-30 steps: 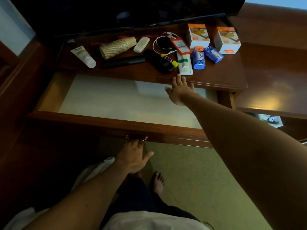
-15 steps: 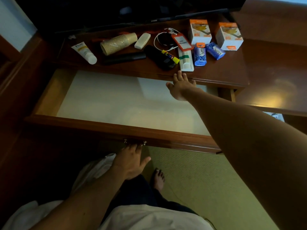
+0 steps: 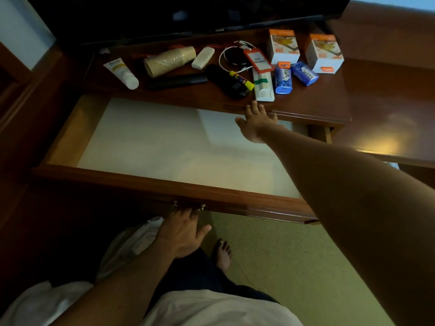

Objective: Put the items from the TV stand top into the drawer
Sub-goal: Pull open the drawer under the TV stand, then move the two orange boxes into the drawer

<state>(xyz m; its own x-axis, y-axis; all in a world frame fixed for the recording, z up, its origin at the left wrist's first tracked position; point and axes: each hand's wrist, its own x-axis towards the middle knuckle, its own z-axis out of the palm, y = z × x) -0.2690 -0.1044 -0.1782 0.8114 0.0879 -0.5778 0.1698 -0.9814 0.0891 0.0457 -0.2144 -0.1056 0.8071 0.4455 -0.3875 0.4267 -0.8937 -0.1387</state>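
Head view: drawer [image 3: 131, 184] pulled out, pale liner bare, nothing inside. All items on the tabletop [image 3: 313, 102]: two orange-white boxes [image 3: 283, 46], two blue Lux packs [image 3: 283, 80], one cup stack [image 3: 169, 61], one tube [image 3: 121, 72]. Right hand [image 3: 255, 124] released, fingers spread at tabletop edge. Left hand [image 3: 182, 232] loose under drawer handle, grip on it unclear.

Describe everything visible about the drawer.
The drawer is pulled well out from under the TV stand top. It is reddish-brown polished wood with a pale, whitish bottom, and nothing lies in it. Its front rail carries small metal handle fittings, where the left hand rests from below. The right hand reaches across its back right corner toward the stand's edge, fingers spread and holding nothing.
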